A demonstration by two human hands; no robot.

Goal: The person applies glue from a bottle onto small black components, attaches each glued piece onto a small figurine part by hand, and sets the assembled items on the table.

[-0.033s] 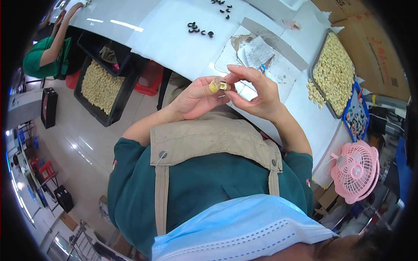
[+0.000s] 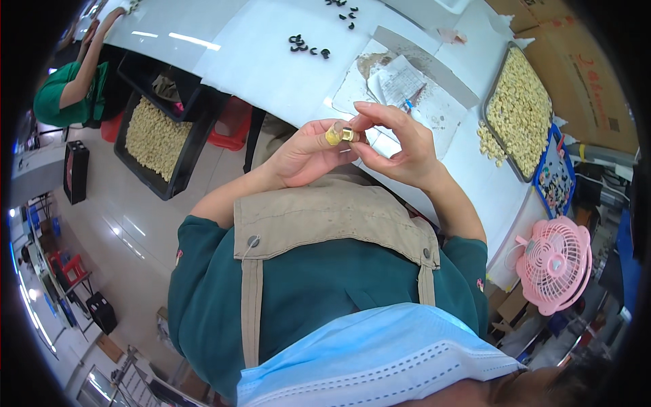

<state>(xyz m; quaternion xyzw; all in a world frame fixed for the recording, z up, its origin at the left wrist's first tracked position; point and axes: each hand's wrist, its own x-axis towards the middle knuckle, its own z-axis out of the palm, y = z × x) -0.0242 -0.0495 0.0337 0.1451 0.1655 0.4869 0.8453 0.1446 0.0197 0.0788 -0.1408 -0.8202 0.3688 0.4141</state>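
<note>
White tabletop carries a paper sheet and a tray of pale pieces; grey floor to my left. Left hand and right hand both pinch a small brass part above the tabletop's near edge.

I see a white worktable, a glossy pale floor reflecting ceiling lights, cardboard boxes and a pink fan.

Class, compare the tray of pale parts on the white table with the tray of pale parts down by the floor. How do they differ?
The grey-rimmed tray on the white table lies to the person's right; the black tray by the floor lies to the left, below the table edge. The table tray's parts spill over its near end; the floor tray's stay inside. Both hold heaps of small cream-coloured pieces.
</note>
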